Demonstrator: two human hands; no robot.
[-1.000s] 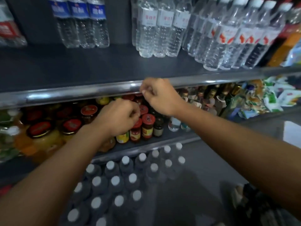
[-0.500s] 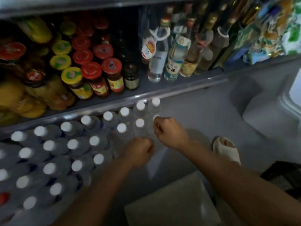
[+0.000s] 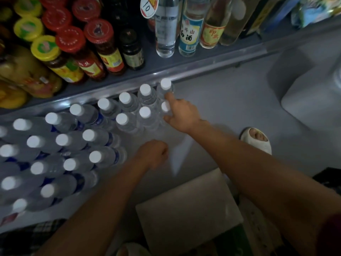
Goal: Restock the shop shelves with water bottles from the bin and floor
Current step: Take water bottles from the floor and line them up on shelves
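Dozens of clear plastic white-capped water bottles (image 3: 127,106) stand on the grey floor (image 3: 230,108) below the shelf edge. Right hand (image 3: 181,114) spreads its fingers around the end bottle (image 3: 165,107), apparently mid-pickup; left hand (image 3: 154,154) hangs clenched, empty. Next: close, lift, carry upward.

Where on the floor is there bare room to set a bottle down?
Bare floor lies right of the right hand, between the shelf edge and the slippered foot. Left is crowded: water bottles stand cap to cap.
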